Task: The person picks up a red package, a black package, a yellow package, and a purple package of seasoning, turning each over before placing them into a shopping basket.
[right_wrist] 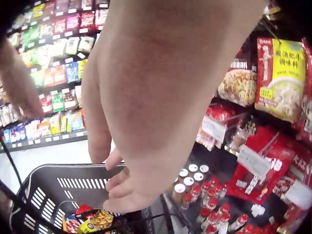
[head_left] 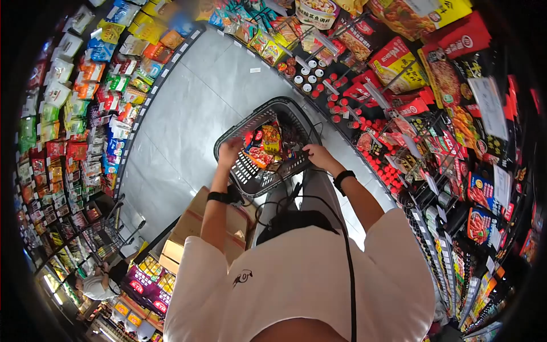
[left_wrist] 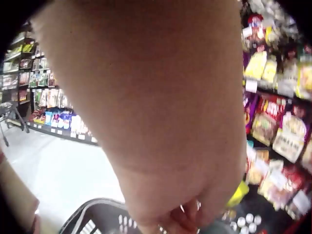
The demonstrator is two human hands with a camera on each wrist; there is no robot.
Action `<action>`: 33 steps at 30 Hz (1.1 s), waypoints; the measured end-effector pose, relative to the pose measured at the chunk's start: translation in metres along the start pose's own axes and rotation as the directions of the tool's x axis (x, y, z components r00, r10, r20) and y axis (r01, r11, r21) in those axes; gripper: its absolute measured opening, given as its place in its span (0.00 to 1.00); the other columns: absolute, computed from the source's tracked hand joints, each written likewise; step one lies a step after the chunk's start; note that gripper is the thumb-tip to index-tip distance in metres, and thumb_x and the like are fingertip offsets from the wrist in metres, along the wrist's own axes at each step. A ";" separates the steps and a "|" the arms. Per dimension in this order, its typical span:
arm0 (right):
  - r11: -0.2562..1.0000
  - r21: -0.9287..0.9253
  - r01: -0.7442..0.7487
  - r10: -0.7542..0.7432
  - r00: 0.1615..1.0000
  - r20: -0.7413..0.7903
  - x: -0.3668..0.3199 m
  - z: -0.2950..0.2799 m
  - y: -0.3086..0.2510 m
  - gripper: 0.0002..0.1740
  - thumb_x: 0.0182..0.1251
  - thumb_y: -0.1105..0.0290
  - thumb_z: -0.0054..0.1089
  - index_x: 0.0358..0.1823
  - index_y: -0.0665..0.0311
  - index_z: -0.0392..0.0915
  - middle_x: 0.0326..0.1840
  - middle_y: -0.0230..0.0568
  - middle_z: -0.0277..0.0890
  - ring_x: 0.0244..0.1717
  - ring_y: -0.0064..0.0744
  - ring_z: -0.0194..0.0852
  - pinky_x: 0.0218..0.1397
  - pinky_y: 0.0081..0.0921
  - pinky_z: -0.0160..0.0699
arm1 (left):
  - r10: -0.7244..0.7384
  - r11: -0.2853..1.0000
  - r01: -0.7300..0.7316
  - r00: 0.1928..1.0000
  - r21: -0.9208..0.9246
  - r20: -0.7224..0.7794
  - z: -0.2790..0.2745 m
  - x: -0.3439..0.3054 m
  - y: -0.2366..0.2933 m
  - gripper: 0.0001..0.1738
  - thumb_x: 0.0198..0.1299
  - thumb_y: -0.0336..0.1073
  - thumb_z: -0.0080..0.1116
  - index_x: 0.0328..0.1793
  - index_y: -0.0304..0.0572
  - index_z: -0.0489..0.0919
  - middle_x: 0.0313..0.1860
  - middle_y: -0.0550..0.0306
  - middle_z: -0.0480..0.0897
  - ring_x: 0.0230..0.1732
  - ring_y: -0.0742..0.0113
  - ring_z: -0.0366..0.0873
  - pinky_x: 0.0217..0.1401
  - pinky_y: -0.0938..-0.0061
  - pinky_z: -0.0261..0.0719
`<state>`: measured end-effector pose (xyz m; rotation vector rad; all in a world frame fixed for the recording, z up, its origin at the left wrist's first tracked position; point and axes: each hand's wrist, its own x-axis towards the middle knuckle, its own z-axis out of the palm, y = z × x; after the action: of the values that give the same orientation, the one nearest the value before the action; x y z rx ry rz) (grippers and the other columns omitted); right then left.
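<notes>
A dark grey shopping basket [head_left: 225, 134] is in front of my legs in the head view, with several food packets [head_left: 268, 142] in red, yellow and orange inside. My left hand [head_left: 231, 153] is over the basket's left side, fingers pointing inward beside something red. In the left wrist view the fingers [left_wrist: 183, 219] look bent, and I cannot tell whether they grip anything. At the basket's right side is my right hand [head_left: 321, 157], its fingers loosely bent. Nothing shows between those fingers [right_wrist: 119, 187] in the right wrist view, where they overlap the basket's interior.
Shelves of hanging packets [head_left: 393, 62] and red-capped bottles [head_left: 342, 105] line the right side. More packet shelves [head_left: 108, 74] run along the left. Cardboard boxes [head_left: 191, 228] stand by my left leg. A black cable [head_left: 348, 268] runs down over my shirt. Grey tiled floor [head_left: 194, 97] lies ahead.
</notes>
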<state>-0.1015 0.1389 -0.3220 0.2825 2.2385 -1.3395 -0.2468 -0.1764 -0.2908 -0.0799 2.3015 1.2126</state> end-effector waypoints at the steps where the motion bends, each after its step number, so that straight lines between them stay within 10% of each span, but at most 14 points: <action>1: 0.998 -0.028 0.050 -0.050 0.999 -0.004 -0.008 0.001 -0.006 0.21 0.52 0.77 0.58 0.50 0.59 0.75 0.36 0.45 0.78 0.39 0.42 0.77 0.43 0.33 0.74 | 0.092 0.993 -0.089 0.995 0.080 -0.032 -0.008 -0.004 0.021 0.16 0.54 0.33 0.58 0.48 0.33 0.79 0.35 0.52 0.84 0.37 0.68 0.81 0.41 0.74 0.77; 7: 0.960 0.005 0.279 -0.278 0.957 0.081 -0.012 0.052 -0.044 0.26 0.49 0.78 0.59 0.54 0.57 0.72 0.27 0.50 0.76 0.26 0.40 0.76 0.31 0.32 0.71 | 0.307 0.950 -0.299 0.948 0.086 -0.090 -0.032 -0.037 0.124 0.13 0.61 0.30 0.53 0.50 0.35 0.78 0.38 0.53 0.83 0.40 0.71 0.81 0.43 0.79 0.76; 17: 0.996 -0.088 -0.033 0.075 0.846 0.528 0.036 0.107 -0.082 0.30 0.47 0.80 0.60 0.56 0.55 0.73 0.39 0.48 0.79 0.40 0.42 0.78 0.41 0.34 0.75 | 0.800 0.579 -0.774 0.600 0.257 0.005 -0.124 -0.213 0.328 0.11 0.59 0.29 0.56 0.48 0.37 0.80 0.42 0.51 0.82 0.45 0.63 0.79 0.50 0.72 0.74; 20: 0.808 -0.350 0.475 -0.270 0.825 0.497 0.003 0.097 -0.077 0.17 0.51 0.75 0.58 0.46 0.61 0.79 0.40 0.50 0.79 0.43 0.49 0.78 0.45 0.35 0.75 | 0.901 0.412 -0.857 0.433 0.309 0.000 -0.156 -0.248 0.339 0.11 0.58 0.29 0.55 0.46 0.36 0.80 0.40 0.48 0.81 0.42 0.58 0.80 0.46 0.72 0.75; 24: 0.775 -0.582 0.245 -0.049 0.942 0.332 -0.072 0.077 -0.078 0.21 0.57 0.56 0.54 0.34 0.71 0.80 0.31 0.55 0.79 0.34 0.51 0.79 0.38 0.41 0.76 | 0.917 0.384 -0.873 0.400 0.300 -0.010 -0.185 -0.276 0.325 0.11 0.57 0.27 0.55 0.46 0.36 0.80 0.39 0.52 0.82 0.42 0.62 0.80 0.46 0.73 0.74; 25: 0.894 -0.448 -0.025 0.171 0.942 0.289 -0.094 0.070 -0.074 0.23 0.60 0.53 0.51 0.32 0.70 0.80 0.26 0.52 0.79 0.27 0.46 0.79 0.33 0.39 0.76 | 0.904 0.404 -0.865 0.428 0.297 0.018 -0.191 -0.282 0.320 0.11 0.57 0.27 0.55 0.46 0.37 0.80 0.40 0.53 0.82 0.42 0.63 0.79 0.46 0.74 0.74; 28: 0.890 -0.412 -0.196 0.293 0.937 0.188 -0.174 0.045 -0.092 0.22 0.58 0.53 0.52 0.27 0.68 0.80 0.21 0.50 0.77 0.23 0.43 0.79 0.31 0.36 0.77 | 0.884 0.429 -0.849 0.464 0.309 0.046 -0.200 -0.291 0.303 0.11 0.57 0.27 0.56 0.46 0.37 0.80 0.40 0.52 0.82 0.42 0.63 0.79 0.47 0.74 0.74; 30: 0.907 -0.417 -0.057 -0.008 0.989 -0.151 -0.225 0.056 -0.071 0.18 0.52 0.59 0.53 0.24 0.70 0.79 0.21 0.57 0.75 0.26 0.54 0.77 0.35 0.42 0.76 | 0.859 0.474 -0.832 0.509 0.288 0.054 -0.204 -0.295 0.293 0.10 0.59 0.28 0.55 0.47 0.36 0.80 0.40 0.52 0.82 0.43 0.65 0.79 0.48 0.75 0.73; 33: 0.911 -0.324 -0.256 0.186 0.955 -0.231 -0.290 0.068 -0.097 0.20 0.52 0.58 0.52 0.21 0.71 0.78 0.22 0.59 0.74 0.28 0.57 0.76 0.37 0.44 0.75 | 0.803 0.569 -0.787 0.594 0.239 0.043 -0.198 -0.298 0.272 0.11 0.62 0.30 0.53 0.48 0.34 0.80 0.40 0.53 0.82 0.44 0.67 0.79 0.49 0.77 0.73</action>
<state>0.1249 0.0559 -0.1222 0.5396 2.4683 -0.8027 -0.1549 -0.2256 0.1459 1.1635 2.5947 1.3014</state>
